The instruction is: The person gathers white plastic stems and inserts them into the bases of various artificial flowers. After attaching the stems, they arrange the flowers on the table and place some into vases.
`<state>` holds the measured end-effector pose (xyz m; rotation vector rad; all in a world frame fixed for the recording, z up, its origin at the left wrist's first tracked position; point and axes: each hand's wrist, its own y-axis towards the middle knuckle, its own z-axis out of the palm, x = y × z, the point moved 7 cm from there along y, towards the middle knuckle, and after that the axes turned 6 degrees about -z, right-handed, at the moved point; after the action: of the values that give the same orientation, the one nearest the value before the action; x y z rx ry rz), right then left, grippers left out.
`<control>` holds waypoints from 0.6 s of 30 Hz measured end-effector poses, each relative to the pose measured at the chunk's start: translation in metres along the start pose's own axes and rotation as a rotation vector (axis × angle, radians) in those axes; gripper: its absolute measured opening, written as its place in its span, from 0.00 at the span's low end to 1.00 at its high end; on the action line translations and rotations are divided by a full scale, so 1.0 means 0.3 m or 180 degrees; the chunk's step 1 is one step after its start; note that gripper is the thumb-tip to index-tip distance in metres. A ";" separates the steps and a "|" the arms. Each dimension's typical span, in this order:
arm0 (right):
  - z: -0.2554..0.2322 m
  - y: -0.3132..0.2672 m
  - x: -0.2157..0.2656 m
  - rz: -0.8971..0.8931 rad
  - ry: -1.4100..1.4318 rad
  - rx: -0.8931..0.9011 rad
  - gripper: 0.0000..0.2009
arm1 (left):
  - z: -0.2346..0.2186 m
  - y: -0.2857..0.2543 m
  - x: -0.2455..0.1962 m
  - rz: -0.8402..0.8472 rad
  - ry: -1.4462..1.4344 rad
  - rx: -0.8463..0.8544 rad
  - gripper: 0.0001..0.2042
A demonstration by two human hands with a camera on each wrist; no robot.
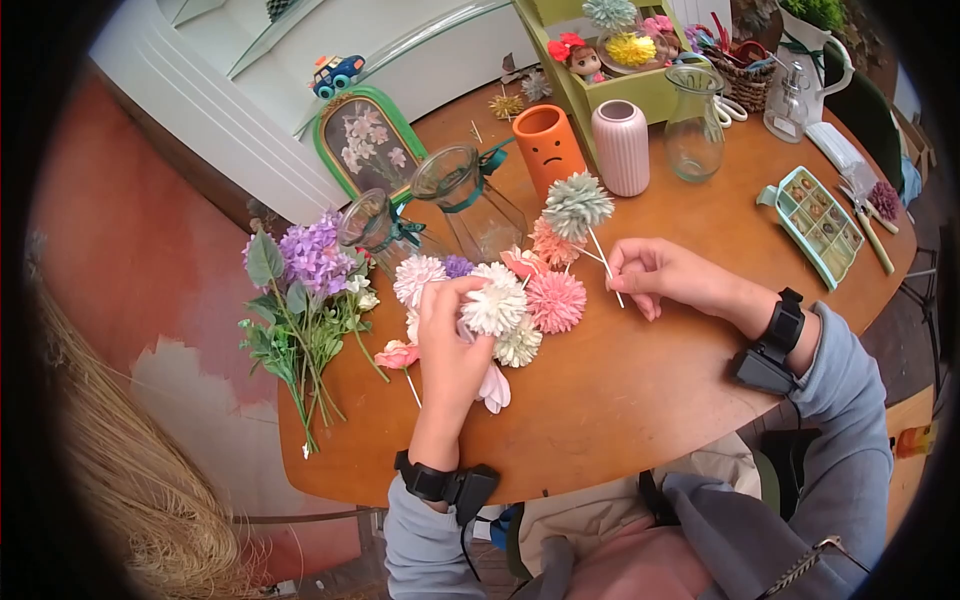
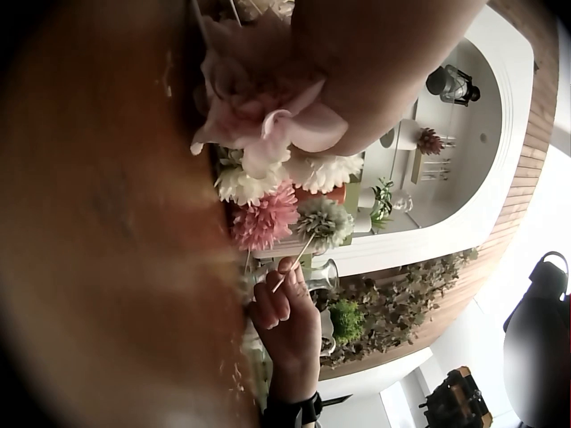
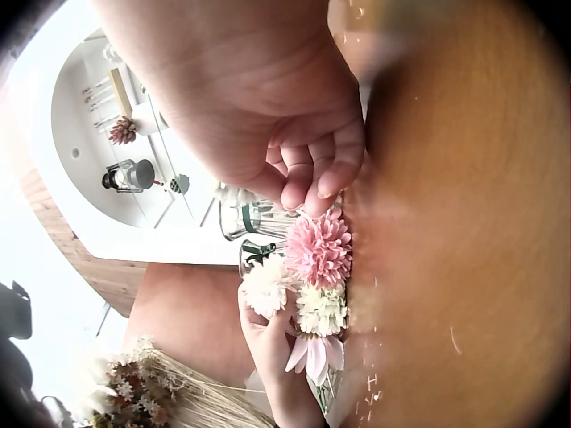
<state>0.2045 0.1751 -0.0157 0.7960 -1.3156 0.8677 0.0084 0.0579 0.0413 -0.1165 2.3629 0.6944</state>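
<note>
In the head view, my right hand (image 1: 665, 275) pinches the thin white stem of a pale grey-green artificial flower (image 1: 578, 207), whose round head leans left over the bunch. My left hand (image 1: 447, 335) has its fingers and thumb around a white pompom flower (image 1: 493, 303). Close about it lie a pink pompom flower (image 1: 556, 301), a coral one (image 1: 553, 243), a cream one (image 1: 519, 343) and a pale pink one (image 1: 418, 281). A pale pink petalled flower (image 2: 259, 116) shows near the left hand in the left wrist view. The left hand's stem is hidden.
Purple flowers with leafy stems (image 1: 315, 255) lie at the left. Behind stand ribboned glass vases (image 1: 470, 200), an orange face vase (image 1: 545, 150), a pink ribbed vase (image 1: 622, 150) and a glass carafe (image 1: 693, 125). A compartment tray (image 1: 815, 225) and pliers (image 1: 868, 215) lie right.
</note>
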 end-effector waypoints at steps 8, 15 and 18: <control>0.003 0.003 0.002 -0.0126 -0.0001 0.0058 0.06 | -0.110 -0.048 0.034 -0.0424 -0.1460 -0.1392 0.20; 0.005 0.002 0.005 -0.0134 0.0014 0.0081 0.05 | -0.118 -0.089 0.111 -0.0520 -0.1348 -0.1515 0.18; 0.010 0.000 0.012 -0.0121 0.0008 0.0095 0.05 | -0.104 -0.081 0.119 -0.0608 -0.1390 -0.1186 0.18</control>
<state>0.2034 0.1727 -0.0117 0.8404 -1.2841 0.8595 -0.0310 0.0245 0.0280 -0.3137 1.7653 0.9509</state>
